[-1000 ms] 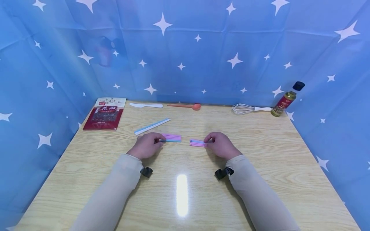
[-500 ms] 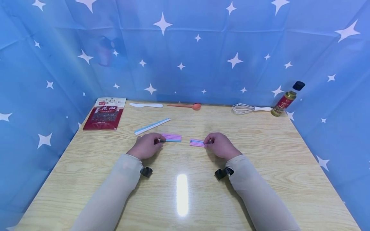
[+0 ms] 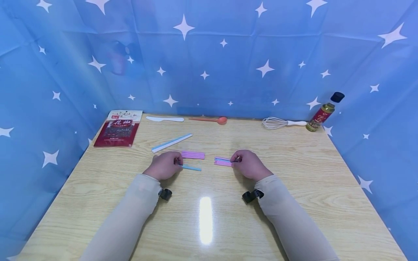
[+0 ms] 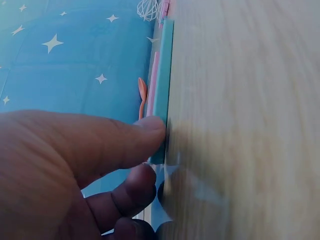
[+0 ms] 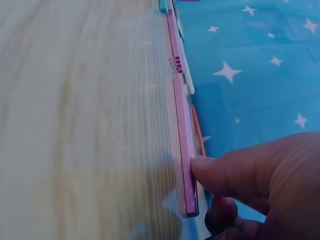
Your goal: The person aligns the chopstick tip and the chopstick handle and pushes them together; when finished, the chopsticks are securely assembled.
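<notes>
My left hand (image 3: 163, 166) pinches the end of a blue bar-shaped bag clip (image 3: 192, 168), which lies slanted on the table, apart from a row of pink bag clips (image 3: 193, 155) behind it. In the left wrist view the thumb (image 4: 145, 137) is on the near end of that blue clip. My right hand (image 3: 249, 165) pinches the right end of a close-packed row of pink and blue bag clips (image 3: 223, 162). The right wrist view shows the thumb against a pink clip (image 5: 184, 145), with other fingers partly hidden behind.
Behind my left hand lie longer white and blue strips (image 3: 172, 143). Along the back edge are a red spice packet (image 3: 118, 131), a white knife (image 3: 165, 119), an orange spoon (image 3: 212, 120), a whisk (image 3: 283, 123) and an oil bottle (image 3: 321, 115). A starry blue curtain (image 3: 225, 83) encloses the table.
The blue clip has come away from the left pink row, drawn toward me by my left hand and now slanted. My right hand stays on its row almost unmoved.
</notes>
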Available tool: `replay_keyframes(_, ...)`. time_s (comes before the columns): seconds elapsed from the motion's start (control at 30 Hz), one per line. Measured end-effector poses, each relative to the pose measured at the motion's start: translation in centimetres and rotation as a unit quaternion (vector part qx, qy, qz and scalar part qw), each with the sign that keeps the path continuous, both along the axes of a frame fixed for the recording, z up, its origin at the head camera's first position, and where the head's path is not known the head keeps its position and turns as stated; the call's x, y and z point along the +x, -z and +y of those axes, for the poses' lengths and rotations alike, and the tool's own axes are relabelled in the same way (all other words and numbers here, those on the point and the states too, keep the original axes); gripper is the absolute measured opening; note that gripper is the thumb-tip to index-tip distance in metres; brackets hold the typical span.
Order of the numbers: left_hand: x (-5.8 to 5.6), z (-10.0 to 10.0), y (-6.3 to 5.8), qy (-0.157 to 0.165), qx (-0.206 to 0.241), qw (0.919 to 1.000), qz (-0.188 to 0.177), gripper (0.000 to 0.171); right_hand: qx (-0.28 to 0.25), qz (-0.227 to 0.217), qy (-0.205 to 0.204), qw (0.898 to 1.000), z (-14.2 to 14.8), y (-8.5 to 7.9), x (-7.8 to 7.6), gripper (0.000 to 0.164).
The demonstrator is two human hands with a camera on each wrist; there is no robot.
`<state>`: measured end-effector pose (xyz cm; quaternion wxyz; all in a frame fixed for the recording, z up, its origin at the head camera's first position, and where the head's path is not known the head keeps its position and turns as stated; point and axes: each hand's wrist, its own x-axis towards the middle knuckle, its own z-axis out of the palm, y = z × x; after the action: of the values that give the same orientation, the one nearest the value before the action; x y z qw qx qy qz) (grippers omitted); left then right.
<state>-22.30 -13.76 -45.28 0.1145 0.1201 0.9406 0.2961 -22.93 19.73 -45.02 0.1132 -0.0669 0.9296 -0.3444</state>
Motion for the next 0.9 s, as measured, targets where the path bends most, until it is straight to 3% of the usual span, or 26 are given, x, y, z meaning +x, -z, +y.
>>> replay_keyframes(0.27, -0.04, -0.06, -0.01, 0.009, -0.009, 0.9999, 0.002, 0.013, 0.029, 0.005, -0.004, 1.0, -0.24, 0.04, -0.13, 0.006)
replay_keyframes(0.63, 0.0, 0.37, 0.12, 0.021, 0.032, 0.999, 0.023, 0.01, 0.057, -0.016, -0.007, 0.998, -0.37, -0.19, -0.16, 0.007)
replay_keyframes(0.8, -0.01, 0.47, 0.11, 0.022, 0.076, 0.9967, 0.018, 0.005, 0.04, -0.003, -0.015, 0.999, -0.38, -0.3, -0.08, 0.006)
replay_keyframes(0.9, -0.05, 0.45, 0.08, 0.031, 0.094, 0.9946, 0.031, 0.004, 0.003, 0.017, -0.03, 0.999, -0.37, -0.31, -0.03, 0.003)
